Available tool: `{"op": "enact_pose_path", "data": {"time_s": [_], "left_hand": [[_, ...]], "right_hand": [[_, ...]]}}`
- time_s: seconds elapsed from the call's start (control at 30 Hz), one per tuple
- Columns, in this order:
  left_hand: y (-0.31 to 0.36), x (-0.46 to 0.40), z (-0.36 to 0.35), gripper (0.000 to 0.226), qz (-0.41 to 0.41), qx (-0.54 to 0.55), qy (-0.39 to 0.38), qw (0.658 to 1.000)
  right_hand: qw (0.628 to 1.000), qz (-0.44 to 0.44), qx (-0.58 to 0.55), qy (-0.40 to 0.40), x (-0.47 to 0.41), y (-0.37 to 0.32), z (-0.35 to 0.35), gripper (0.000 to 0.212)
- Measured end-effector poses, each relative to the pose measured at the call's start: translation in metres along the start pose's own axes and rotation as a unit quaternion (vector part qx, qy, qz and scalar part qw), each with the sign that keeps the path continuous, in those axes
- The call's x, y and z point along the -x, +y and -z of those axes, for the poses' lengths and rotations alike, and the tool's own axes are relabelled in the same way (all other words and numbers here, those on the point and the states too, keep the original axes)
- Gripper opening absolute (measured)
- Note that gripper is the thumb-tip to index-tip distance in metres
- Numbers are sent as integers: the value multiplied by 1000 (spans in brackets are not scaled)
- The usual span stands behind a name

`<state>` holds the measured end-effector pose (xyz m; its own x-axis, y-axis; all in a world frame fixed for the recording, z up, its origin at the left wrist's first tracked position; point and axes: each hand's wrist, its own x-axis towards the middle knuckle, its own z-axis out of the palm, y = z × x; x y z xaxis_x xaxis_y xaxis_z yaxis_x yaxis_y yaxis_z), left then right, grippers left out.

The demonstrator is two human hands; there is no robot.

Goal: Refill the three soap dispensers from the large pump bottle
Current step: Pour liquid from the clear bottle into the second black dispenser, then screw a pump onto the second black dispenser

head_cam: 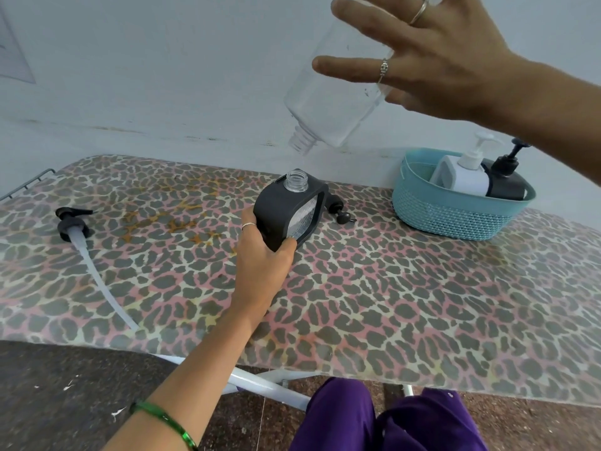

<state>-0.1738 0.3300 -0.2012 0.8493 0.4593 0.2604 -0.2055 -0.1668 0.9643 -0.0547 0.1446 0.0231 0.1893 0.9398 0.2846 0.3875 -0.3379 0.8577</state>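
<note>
1. I'm steadying the black soap dispenser (290,209) with my left hand (265,255); my fingers (287,245) are wrapping its lower near corner, thumb on the clear textured front panel, and it is leaning tilted on the leopard-print counter (422,304).
2. Its clear threaded neck is standing open at the top, with no pump on it.
3. I'm holding the large clear bottle (335,92) up in the air with my right hand (432,60), tipped mouth-down so its threaded opening is hanging above the dispenser's neck, not touching it.
4. My right fingers are spreading wide across the bottle's side while the palm is pressing against it; the bottle is looking see-through, and I cannot tell how much soap is inside.
5. The big pump head (72,221) with its long white dip tube is lying on the counter well to the left, the tube curving toward the near edge.
6. A smaller black pump (338,209) is lying just behind the dispenser, to its right.
7. A teal basket (455,206) is sitting at the far right of the counter, holding a white dispenser (468,174) and a dark dispenser (507,177), both with pumps on.
</note>
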Motion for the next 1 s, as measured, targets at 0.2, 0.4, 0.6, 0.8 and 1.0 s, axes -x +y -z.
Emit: {"op": "enact_pose_path", "data": {"time_s": [0.2,0.4,0.6,0.8,1.0], "left_hand": [[-2,0,0,49,2,2,0,1000],[-2,-1,0,53,-5,-5,8,1000],[-1,-1,0,56,-5,-3,-1,1000],[1,0,1,57,-5,2,5,1000],[0,1,0,57,-18,-10,13,1000]], "right_hand": [[997,-61,-34,-21,12,-33,-10,83],[929,-283,-233,-47,51,-77,-13,89],[656,-550,-509,93,87,-120,-14,78],[504,-633,-573,129,110,-164,-32,79],[490,-653,-570,99,119,-183,-40,92]]}}
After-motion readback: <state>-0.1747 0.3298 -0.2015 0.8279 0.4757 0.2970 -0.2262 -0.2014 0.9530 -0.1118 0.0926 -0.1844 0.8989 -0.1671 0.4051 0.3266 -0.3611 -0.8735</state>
